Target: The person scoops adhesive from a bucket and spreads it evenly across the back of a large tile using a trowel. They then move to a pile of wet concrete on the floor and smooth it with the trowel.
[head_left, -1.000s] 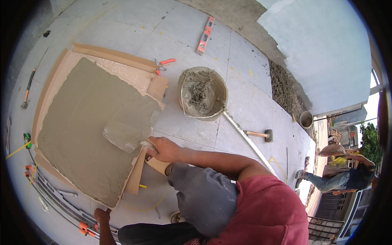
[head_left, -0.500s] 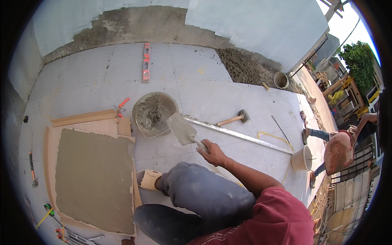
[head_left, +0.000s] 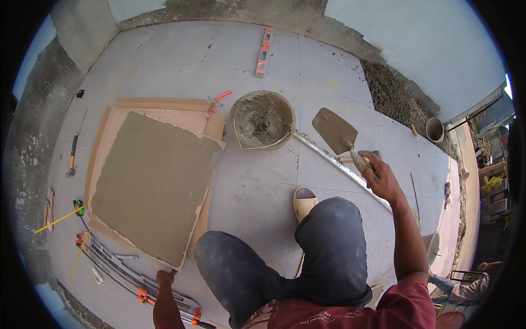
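My right hand (head_left: 378, 174) grips the handle of a trowel (head_left: 334, 131), raised to the right of the bucket, its blade smeared with grey mortar. The bucket (head_left: 264, 120) has wet mortar inside and on its walls. On the left lies a large square tile (head_left: 156, 181) spread with an even grey mortar layer. It rests on an opened cardboard box (head_left: 139, 104). My left hand (head_left: 165, 278) is at the tile's near right corner and seems to touch it; its fingers are mostly hidden.
A metal straightedge (head_left: 334, 162) runs right from the bucket. Pliers (head_left: 220, 97), a spirit level (head_left: 264, 52), a hammer (head_left: 73, 156), a tape measure (head_left: 79, 207) and a tile cutter (head_left: 126, 274) lie around on the floor tiles. Another person (head_left: 468, 290) is at the right.
The view has swung right and down, so things appear shifted. My right hand has moved the trowel away from the bucket's rim. My left hand has come into view at the tile's corner.
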The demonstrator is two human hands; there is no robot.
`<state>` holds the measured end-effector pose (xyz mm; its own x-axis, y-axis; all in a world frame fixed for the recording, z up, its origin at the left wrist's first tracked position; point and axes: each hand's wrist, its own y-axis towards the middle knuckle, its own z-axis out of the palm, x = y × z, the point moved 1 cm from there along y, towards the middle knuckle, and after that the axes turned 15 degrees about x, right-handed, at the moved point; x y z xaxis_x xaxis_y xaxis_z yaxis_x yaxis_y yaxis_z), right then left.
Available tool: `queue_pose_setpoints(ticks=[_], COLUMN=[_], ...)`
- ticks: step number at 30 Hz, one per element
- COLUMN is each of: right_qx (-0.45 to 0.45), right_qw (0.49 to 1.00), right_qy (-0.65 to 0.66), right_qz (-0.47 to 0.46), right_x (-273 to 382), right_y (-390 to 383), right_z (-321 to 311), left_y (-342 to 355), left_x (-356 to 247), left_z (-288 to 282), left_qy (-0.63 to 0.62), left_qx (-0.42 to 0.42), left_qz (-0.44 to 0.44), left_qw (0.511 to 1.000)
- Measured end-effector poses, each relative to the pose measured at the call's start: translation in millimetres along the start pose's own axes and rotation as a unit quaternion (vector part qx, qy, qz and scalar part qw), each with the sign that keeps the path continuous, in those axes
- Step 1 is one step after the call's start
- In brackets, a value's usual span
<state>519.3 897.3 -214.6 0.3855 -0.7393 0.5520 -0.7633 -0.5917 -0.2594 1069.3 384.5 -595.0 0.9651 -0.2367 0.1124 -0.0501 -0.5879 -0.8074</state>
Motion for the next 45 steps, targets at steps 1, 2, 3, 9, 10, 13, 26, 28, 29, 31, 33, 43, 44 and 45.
queue_pose_setpoints(ticks=[1,2,3,9,10,13,26,28,29,31,33,43,44,45], right_qx=[0.037,0.077,0.071,0.202,0.247,0.304,0.367,0.381,0.410,0.648,0.728,0.131,0.088,0.048], right_qw=[0.999,0.996,0.993,0.878,0.856,0.839,0.927,0.855,0.833,0.698,0.613,0.462,0.458,0.458], right_qy=[-0.017,-0.040,-0.097,-0.409,-0.431,-0.423,0.005,0.273,0.309,0.070,0.052,0.699,0.712,0.726], right_qz=[0.018,0.037,-0.015,-0.143,-0.146,-0.155,0.084,0.223,0.206,0.297,0.301,0.530,0.525,0.511], right_x=[10,30,28,76,85,75,8,-27,-60,-74,-68,112,113,107], right_y=[24,47,67,207,230,273,58,-52,-112,-227,-356,-436,-437,-435], right_z=[-2,-5,-4,49,63,91,-18,-37,-32,-37,-37,-1,0,-3], left_y=[11,13,3,-111,-119,-247,-466,-483,-489,-489,-495,-577,-552,-536], left_x=[15,27,26,15,28,-108,-125,-131,-135,-149,-179,-300,-292,-284], left_z=[-9,-10,-7,-19,-4,-28,-84,-99,-109,-132,-167,-222,-214,-215], left_qy=[0.004,0.009,-0.039,-0.188,-0.312,-0.585,-0.402,-0.328,-0.292,-0.211,-0.127,0.120,0.127,0.125], left_qx=[-0.009,-0.012,-0.012,0.017,-0.022,0.119,0.355,0.401,0.420,0.465,0.523,0.478,0.480,0.474], left_qz=[-0.001,-0.002,0.024,-0.018,0.029,0.116,-0.005,0.026,0.044,0.091,0.141,0.166,0.160,0.153], left_qw=[1.000,1.000,0.999,0.982,0.949,0.794,0.844,0.855,0.858,0.855,0.831,0.854,0.853,0.858])
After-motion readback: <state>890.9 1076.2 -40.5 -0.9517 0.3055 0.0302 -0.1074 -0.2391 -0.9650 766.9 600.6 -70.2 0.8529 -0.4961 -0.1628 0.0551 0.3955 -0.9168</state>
